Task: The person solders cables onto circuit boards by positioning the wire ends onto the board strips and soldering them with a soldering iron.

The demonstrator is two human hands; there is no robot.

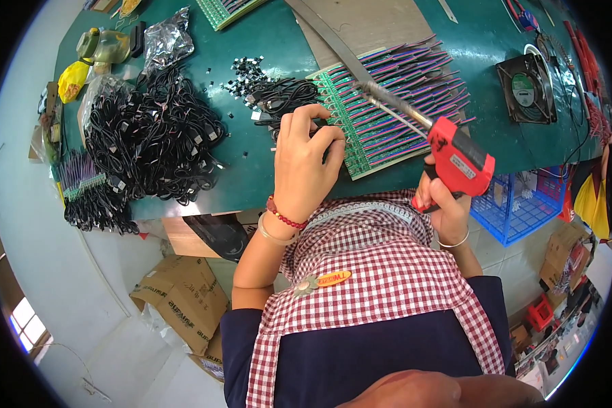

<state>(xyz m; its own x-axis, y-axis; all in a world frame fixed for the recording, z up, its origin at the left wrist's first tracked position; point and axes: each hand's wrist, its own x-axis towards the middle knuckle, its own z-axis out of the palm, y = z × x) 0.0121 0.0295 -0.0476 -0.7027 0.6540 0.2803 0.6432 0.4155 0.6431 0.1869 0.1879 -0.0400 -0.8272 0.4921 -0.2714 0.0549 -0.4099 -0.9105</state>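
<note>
A red soldering gun (459, 160) with a black top is gripped in my right hand (447, 207); its long metal tip points up and left across the board. Curled at the left edge of a green circuit board panel (347, 129) is my left hand (306, 160), thumb and fingers pinched around a black cable (316, 126); its end is hidden by my fingers. Rows of red, blue and black wires (415, 95) extend rightward from the panel. More coiled black cables (285, 94) lie just beyond my left hand.
A large heap of black USB cables (153, 136) covers the left of the green table (251, 183). Small metal connectors (246, 75) lie scattered behind. A metal strip (330, 41) crosses the board's far corner. At right stand a fan (525, 88) and, below, a blue crate (517, 211).
</note>
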